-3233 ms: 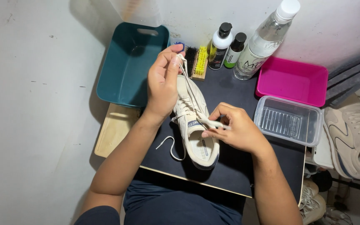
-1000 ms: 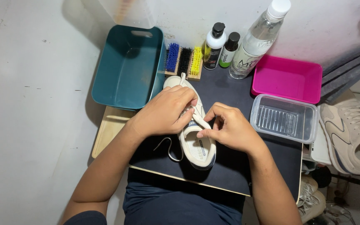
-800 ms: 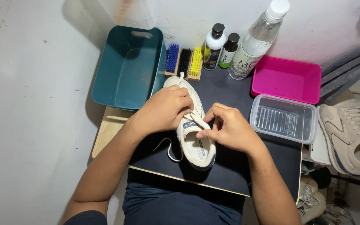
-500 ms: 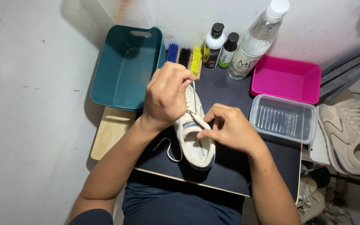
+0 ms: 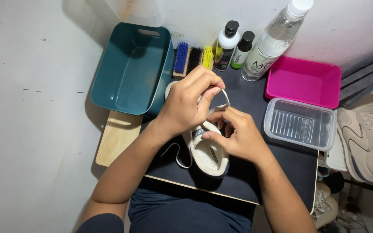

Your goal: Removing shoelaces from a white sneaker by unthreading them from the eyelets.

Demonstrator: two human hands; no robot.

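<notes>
A cream-white sneaker (image 5: 208, 151) lies on the black tabletop (image 5: 277, 172), heel toward the person and toe pointing toward the wall, just in front of the person's lap. Its white shoelace (image 5: 223, 101) rises in a loop above the upper, while a loose end of the lace curls on the tabletop at the shoe's left side. The left hand (image 5: 186, 105) is closed around the lace, thumb and fingers pinching the loop and lifting it over the front of the shoe. The right hand (image 5: 238, 136) rests on the shoe's tongue area, fingers curled and pinching the lace at the eyelets, the thumb pressed against the upper.

Just left of the shoe stands a teal plastic tub (image 5: 128, 71), partly over a pale wooden board (image 5: 117, 138). Behind the hands, against the wall, three brushes (image 5: 193, 58) with blue, black and yellow bristles stand side by side, next to two small dark-capped bottles (image 5: 234, 47) and a tall clear bottle (image 5: 273, 41). To the right sit a pink tray (image 5: 303, 82) and, nearer, a clear plastic container (image 5: 301, 125). Beyond the tabletop's right edge lies a beige sneaker (image 5: 368, 138).
</notes>
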